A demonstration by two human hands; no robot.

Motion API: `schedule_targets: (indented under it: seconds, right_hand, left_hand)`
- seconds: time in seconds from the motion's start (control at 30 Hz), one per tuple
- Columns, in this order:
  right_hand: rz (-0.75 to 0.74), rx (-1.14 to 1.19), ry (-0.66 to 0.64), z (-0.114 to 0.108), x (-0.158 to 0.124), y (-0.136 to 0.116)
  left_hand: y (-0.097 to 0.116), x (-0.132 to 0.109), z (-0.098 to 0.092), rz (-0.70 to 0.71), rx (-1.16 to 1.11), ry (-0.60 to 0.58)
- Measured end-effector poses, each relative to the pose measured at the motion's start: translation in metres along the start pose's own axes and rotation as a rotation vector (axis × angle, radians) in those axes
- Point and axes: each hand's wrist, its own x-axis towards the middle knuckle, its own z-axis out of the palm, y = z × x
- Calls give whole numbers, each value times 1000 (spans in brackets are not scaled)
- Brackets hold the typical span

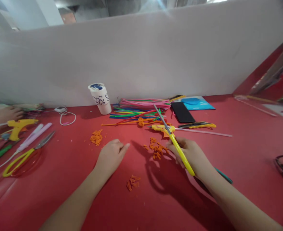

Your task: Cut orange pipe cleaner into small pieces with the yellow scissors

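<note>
My right hand (188, 152) grips yellow-handled scissors (180, 152), raised above the red table with the blades pointing away and slightly left. Beneath and left of them lies a scatter of short orange pieces (157, 149). My left hand (111, 154) rests on the table, fingers curled under and thumb out to the right; whatever it may hold is hidden. Just beyond it sits a heap of finer orange bits (96, 137). A smaller group of orange snippets (133, 183) lies nearer me, between my forearms.
Pipe cleaners (143, 104), a white tumbler (100, 98), a phone (182, 112), a utility knife (197, 124) and a yellow glue gun (159, 128) line the back. At left, another person's hand (7, 116) is near a second glue gun (17, 128) and scissors (23, 160).
</note>
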Motion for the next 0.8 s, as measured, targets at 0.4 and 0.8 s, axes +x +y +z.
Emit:
schedule_targets:
  seconds: [0.4, 0.8]
  right_hand:
    - [-48, -49, -48, 7, -2, -2]
    - [-99, -175, -83, 11, -4, 0]
  left_hand:
    - [28, -24, -12, 408, -96, -428]
    - [28, -25, 3, 312, -97, -423]
